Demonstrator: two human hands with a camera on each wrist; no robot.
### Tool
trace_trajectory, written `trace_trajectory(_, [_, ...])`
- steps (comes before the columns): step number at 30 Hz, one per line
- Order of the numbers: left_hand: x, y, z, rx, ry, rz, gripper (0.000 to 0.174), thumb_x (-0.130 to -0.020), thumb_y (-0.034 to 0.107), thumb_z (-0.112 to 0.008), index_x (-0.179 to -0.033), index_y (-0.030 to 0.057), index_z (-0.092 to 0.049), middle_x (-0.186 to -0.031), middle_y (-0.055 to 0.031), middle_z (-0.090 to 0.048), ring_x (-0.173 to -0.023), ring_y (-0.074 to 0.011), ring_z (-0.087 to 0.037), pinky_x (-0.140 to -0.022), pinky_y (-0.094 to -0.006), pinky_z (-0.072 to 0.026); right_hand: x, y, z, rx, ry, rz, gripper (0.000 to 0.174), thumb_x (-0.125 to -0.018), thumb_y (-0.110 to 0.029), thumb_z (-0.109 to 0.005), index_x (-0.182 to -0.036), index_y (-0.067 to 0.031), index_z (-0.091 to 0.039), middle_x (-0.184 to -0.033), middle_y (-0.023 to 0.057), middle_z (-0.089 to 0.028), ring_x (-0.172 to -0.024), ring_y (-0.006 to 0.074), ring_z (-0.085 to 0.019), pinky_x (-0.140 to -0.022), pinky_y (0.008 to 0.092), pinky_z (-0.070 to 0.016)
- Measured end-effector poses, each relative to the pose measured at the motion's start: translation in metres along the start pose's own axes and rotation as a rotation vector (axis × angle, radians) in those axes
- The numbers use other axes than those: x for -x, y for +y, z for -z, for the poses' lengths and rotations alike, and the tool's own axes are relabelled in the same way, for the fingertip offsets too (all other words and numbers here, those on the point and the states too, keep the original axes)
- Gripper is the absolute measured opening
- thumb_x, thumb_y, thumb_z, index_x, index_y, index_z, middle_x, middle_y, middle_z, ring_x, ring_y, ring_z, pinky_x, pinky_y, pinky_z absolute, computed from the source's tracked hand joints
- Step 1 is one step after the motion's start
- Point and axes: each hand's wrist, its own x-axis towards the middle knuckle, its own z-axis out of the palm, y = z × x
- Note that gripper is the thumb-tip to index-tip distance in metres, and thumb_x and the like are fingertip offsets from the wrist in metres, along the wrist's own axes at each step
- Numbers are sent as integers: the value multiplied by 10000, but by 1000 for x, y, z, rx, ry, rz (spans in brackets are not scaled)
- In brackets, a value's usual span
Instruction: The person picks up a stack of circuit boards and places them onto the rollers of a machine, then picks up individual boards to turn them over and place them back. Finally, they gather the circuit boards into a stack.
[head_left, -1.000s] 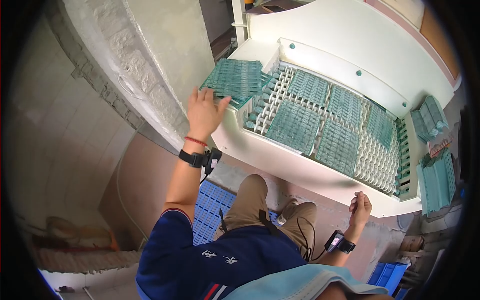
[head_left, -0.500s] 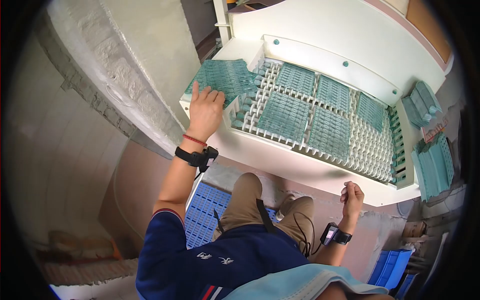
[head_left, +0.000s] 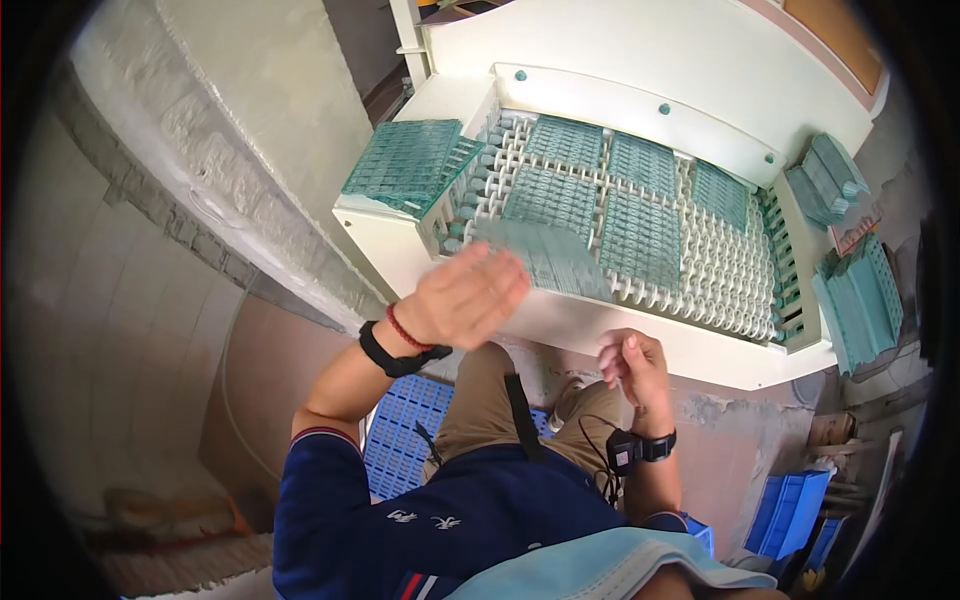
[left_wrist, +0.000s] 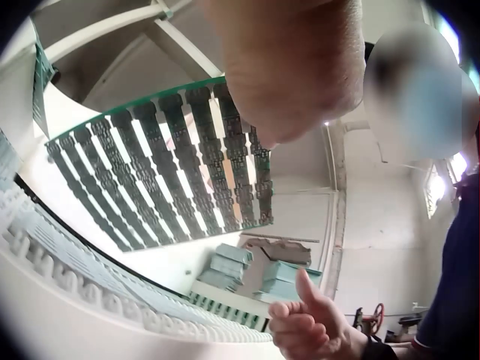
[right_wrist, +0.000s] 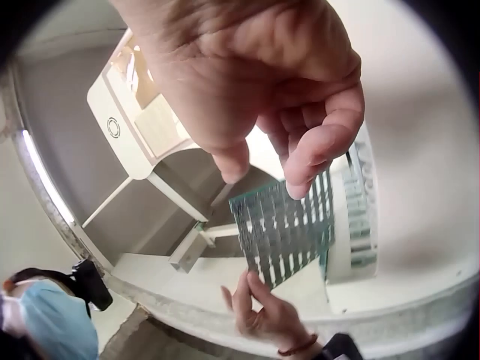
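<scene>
My left hand pinches a slotted green circuit board panel by its edge. The panel is motion-blurred in the head view, over the front edge of the roller conveyor. In the left wrist view the panel shows rows of dark strips with long gaps between them. My right hand is a little to the right of the panel, its fingers loosely bent and holding nothing. From the right wrist, the left hand appears at the panel's lower edge.
More panels lie in two rows on the white rollers, such as a front panel. A pile of panels sits on the machine's left corner. Teal racks stand beyond its right end. Blue crates are on the floor at right.
My left hand has left the pile at the corner and swung right, carrying a panel. The right hand has come left and its fingers have loosened. The head view has shifted right.
</scene>
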Motion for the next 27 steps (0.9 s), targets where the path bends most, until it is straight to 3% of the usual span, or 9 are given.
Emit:
trace_trajectory(2, [-2, 10, 2, 40, 5, -69, 205, -787, 82, -479, -932, 53, -621, -938, -64, -622, -907, -172, -588, -969, -390, -316, -1, -7, -16, -262, -197, -28, 370, -881, -304, -497, -952, 56, -540, -645, 93, -588, -484, 104, -526, -420, 206, -437])
trace_trajectory(6, [0, 21, 1, 56, -6, -186, 219, -804, 97, -461, -943, 76, -629, -953, -51, -622, -927, -155, -583, -986, -365, -286, 1, -8, -16, -507, -131, 41, 289, -890, -222, -478, -930, 60, -527, -653, 124, -591, -406, 112, -495, -353, 218, -408])
trace_trajectory(9, [3, 28, -5, 107, -21, -190, 196, -791, 123, -518, -952, 83, -622, -991, -30, -616, -972, -156, -572, -996, -377, -281, 5, -16, -16, -450, -31, -3, 197, -874, -141, -476, -895, 48, -527, -638, 133, -588, -369, 113, -472, -326, 225, -390])
trace_trajectory(12, [2, 33, -15, 265, 35, -68, 271, -764, 203, -608, -1012, 92, -595, -1039, -27, -604, -1028, -179, -551, -1007, -425, -272, 4, -20, 2, -430, 111, 85, 145, -855, -102, -482, -883, 33, -529, -620, 134, -584, -355, 113, -460, -326, 224, -389])
trace_trajectory(15, [13, 12, -12, 265, -123, 220, 480, -708, 309, -657, -1119, 96, -531, -1143, -60, -551, -1130, -220, -473, -1004, -513, -251, -1, -26, 43, -354, 277, 190, 122, -858, -137, -499, -847, -23, -541, -599, 100, -575, -338, 104, -439, -321, 223, -381])
trace_trajectory(18, [35, -22, -17, 133, -158, 392, 456, -716, 254, -657, -1117, 78, -529, -1152, -66, -539, -1128, -226, -465, -1005, -500, -253, -7, -35, 106, -261, 389, 240, 219, -872, -179, -488, -702, -46, -529, -562, 58, -540, -353, 96, -426, -330, 218, -353])
trace_trajectory(21, [59, -56, -14, 64, -164, 541, 418, -724, 212, -655, -1093, 55, -536, -1107, -98, -552, -1081, -255, -487, -985, -495, -273, -14, -47, 171, -127, 528, 258, 185, -861, -141, -469, -730, -29, -532, -591, 60, -550, -386, 104, -450, -347, 222, -364])
trace_trajectory(24, [82, -86, -14, 42, -127, 751, 350, -749, 191, -637, -1045, 24, -554, -1028, -145, -574, -1001, -303, -516, -937, -478, -321, -27, -51, 224, -32, 654, 200, 155, -849, -116, -473, -757, -12, -541, -573, 31, -520, -404, 96, -438, -345, 213, -342])
trace_trajectory(27, [93, -104, -18, 77, -92, 963, 313, -779, 222, -607, -1000, 3, -571, -968, -175, -588, -925, -343, -532, -869, -433, -380, -37, -47, 267, 357, 688, 38, 186, -820, -138, -528, -706, 5, -559, -472, -7, -430, -350, 84, -368, -321, 216, -268])
